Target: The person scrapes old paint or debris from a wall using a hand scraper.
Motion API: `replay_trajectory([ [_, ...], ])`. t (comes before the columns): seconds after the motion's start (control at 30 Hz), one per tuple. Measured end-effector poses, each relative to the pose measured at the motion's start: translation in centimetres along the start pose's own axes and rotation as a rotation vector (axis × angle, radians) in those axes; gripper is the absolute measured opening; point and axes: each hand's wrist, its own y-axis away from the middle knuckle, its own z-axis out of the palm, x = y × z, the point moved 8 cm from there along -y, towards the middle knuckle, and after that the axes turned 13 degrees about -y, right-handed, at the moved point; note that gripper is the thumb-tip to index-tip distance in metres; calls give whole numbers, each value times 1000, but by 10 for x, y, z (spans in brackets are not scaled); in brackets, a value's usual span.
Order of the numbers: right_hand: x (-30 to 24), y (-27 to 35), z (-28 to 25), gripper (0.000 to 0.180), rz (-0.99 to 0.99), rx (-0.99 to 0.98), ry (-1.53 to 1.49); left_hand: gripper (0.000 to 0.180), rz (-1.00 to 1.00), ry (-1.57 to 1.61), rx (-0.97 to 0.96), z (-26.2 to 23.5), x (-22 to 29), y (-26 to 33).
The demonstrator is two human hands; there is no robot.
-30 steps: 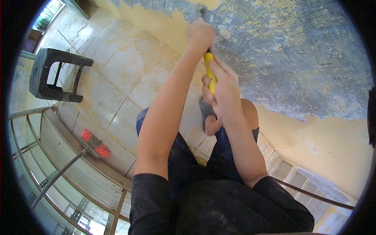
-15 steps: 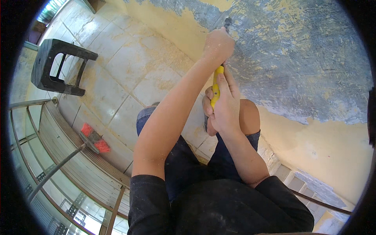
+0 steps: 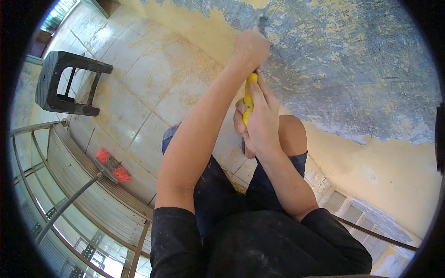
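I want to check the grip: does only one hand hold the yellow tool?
No, both the left hand and the right hand grip the yellow tool.

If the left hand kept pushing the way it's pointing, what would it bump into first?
Most likely the scraped grey wall. The left hand, gripping the yellow-handled tool, already sits right against it, though exact depth is hard to judge.

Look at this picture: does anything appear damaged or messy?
Yes. The wall has lost much yellow paint, leaving a rough grey patch where both hands press the yellow-handled scraper. Pale dust and flakes litter the tiled floor below.
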Motion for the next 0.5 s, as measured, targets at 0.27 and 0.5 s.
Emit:
replay_trajectory([
  [0.27, -8, -25, 13, 48, 37, -61, 177, 27, 133, -539, 157, -18, -1, -28],
  [0.5, 0, 11, -3, 49, -47, -36, 65, 41, 15, -19, 12, -9, 17, 18],
])
